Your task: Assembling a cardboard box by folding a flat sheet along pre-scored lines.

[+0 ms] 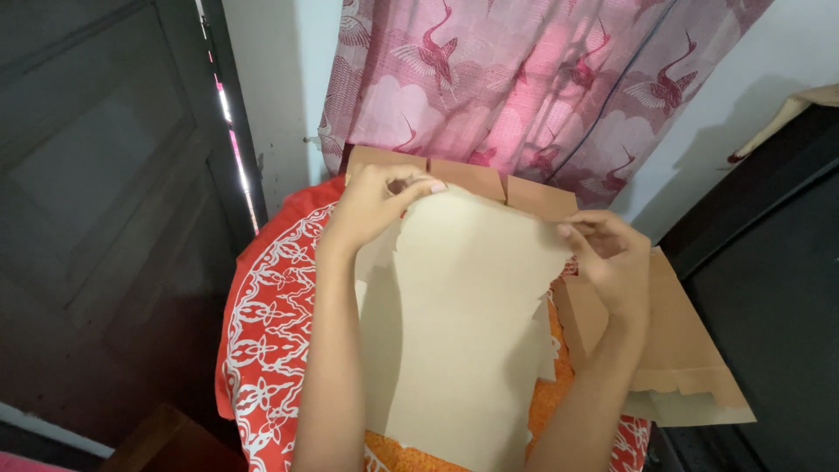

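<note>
At the far left stood a dark panelled door (96,201), with a thin strip of daylight down its edge. Next to it, a red cloth with white patterning (266,341) covered the table beneath the work. The left hand (371,210) was raised over that cloth, its fingers (419,186) pinched closed on the top left corner of a large torn sheet of tan paper (463,323). The sheet hung and spread between both forearms, its ragged edges showing along the right side and the bottom, where orange fabric (551,398) peeked out. Behind its upper edge lay the flaps of a brown cardboard box (472,177), in front of a pink curtain printed with cranes (524,79). The right hand (612,258) gripped the sheet's upper right edge, fingers (577,234) closed on the paper. Just beside that hand, to the right, a flattened piece of brown cardboard (686,350) lay partly over a dark surface (769,288).
</note>
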